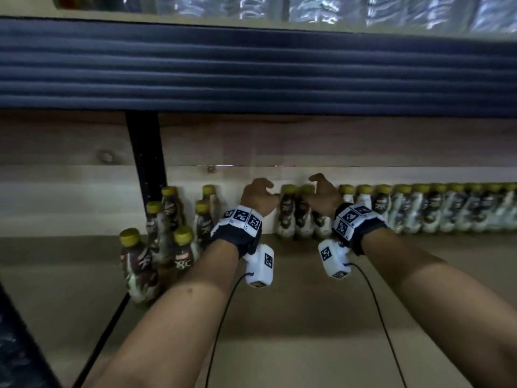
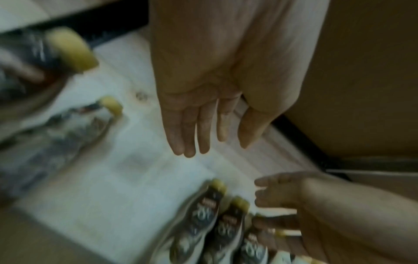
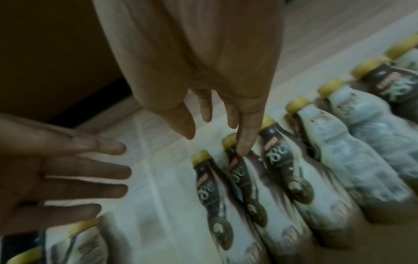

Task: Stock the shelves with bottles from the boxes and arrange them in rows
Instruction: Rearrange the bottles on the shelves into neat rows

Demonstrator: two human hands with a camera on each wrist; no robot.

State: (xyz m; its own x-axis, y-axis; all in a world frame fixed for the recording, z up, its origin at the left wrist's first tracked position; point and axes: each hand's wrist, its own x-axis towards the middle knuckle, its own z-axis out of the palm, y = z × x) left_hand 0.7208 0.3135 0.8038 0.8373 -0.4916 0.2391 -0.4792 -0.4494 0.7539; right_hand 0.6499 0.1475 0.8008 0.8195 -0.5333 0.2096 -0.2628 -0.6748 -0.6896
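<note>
Step in hand: closing up the back row of bottles against the pale wooden back panel [image 1: 84, 191]; judged from both hands standing at the row's open end.
Back row: brown-and-white plastic drink bottles with yellow caps [image 1: 419, 211], upright, touching side by side, running from the hands toward 3 o'clock along the tan shelf board [image 1: 279, 317].
Row end: the end bottle [image 3: 212, 192] stands at the left of the row, with bare panel beyond it toward 9 o'clock.
Loose stock: a cluster of the same bottles [image 1: 167, 236] at 9 o'clock of the left hand, upright but not in line, well apart from the row.
Left hand [image 1: 258, 196]: empty, fingers straight and together in the wrist view, palm turned toward the row end; holds nothing.
Right hand [image 1: 324, 197]: empty, fingers extended and relaxed; one fingertip lies over the second bottle's neck [image 3: 235, 160], contact cannot be told through the blur.
Method advised: press the row end with a flat palm low on the body, not at the cap, so the tall bottles slide rather than tip; steady the tops with the other hand.
Next stock: draw from the loose cluster, one at a time, into the gap at 9 o'clock.
Risk: a knock at the necks could topple neighbours along the row.
</note>
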